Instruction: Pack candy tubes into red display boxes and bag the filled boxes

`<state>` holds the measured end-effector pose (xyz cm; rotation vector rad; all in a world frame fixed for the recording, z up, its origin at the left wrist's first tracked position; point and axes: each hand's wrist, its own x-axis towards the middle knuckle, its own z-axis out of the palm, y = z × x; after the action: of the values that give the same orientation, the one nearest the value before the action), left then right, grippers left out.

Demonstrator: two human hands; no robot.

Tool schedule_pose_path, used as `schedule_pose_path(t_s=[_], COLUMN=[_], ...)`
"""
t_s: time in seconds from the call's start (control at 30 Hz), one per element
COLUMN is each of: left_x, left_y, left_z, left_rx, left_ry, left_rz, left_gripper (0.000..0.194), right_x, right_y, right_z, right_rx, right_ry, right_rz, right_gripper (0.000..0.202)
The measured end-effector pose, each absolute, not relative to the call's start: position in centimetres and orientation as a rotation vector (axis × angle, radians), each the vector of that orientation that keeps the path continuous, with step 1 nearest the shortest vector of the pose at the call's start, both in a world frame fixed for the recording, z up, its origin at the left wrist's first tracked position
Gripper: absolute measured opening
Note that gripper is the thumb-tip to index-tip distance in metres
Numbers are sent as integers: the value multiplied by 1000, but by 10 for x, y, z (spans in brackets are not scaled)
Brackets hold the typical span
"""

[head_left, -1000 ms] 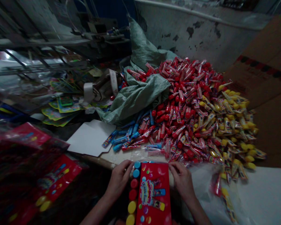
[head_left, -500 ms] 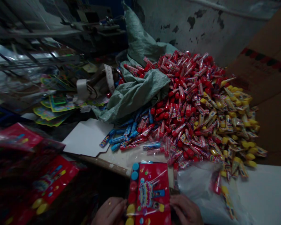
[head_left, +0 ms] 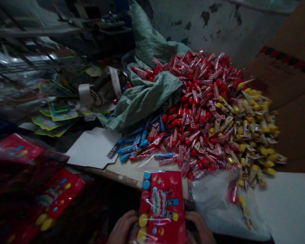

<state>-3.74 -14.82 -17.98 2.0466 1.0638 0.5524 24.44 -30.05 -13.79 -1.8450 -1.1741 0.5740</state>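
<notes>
A red printed box [head_left: 167,206] in clear wrap stands upright at the bottom centre, near the table edge. Blue, red and yellow round caps show in a column along its left side. My left hand [head_left: 124,227] grips the box from the left, fingers curled at its side. On the right side, my right hand [head_left: 199,226] is closed on it too; the fingertips of both hands are partly hidden. Just right of the box lies a clear plastic bag [head_left: 215,193] on the table.
A big heap of wrapped red tubes [head_left: 193,112] covers the table, with yellow ones [head_left: 259,135] at right and blue ones [head_left: 130,148] at left. A green woven sack [head_left: 144,98] lies behind. Wrapped red boxes [head_left: 57,200] are stacked at left. White card [head_left: 94,147] lies on the edge.
The view has shifted slightly. Both hands still hold the box, which appears a little higher in the picture; my left hand appears slightly farther right.
</notes>
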Motion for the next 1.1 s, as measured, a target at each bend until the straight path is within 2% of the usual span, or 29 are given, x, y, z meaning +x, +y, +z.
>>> schedule_pose_path(t_s=[0.13, 0.3, 0.43, 0.77, 0.93, 1.1], left_x=[-3, 37, 45, 49, 46, 20], left_y=[-136, -126, -122, -109, -114, -137], left_z=[-164, -133, -127, -118, -116, -124], left_rx=[1732, 1439, 1356, 1649, 1596, 1677], left_ry=[1183, 1364, 1363, 1186, 1204, 1143], left_rz=[638, 573, 643, 625, 583, 473], left_gripper=[44, 40, 43, 28, 32, 40], right_x=[240, 244, 248, 251, 247, 239], right_y=[-284, -268, -254, -235, -248, -272], right_z=[-152, -163, -158, -140, -142, -151], right_rx=[-1793, -1828, -1865, -1839, -1838, -1767], right_ry=[-1177, -1193, -1156, -1054, -1016, -1043], right_rz=[450, 302, 200, 383, 526, 526], right_gripper=[40, 31, 24, 22, 25, 29])
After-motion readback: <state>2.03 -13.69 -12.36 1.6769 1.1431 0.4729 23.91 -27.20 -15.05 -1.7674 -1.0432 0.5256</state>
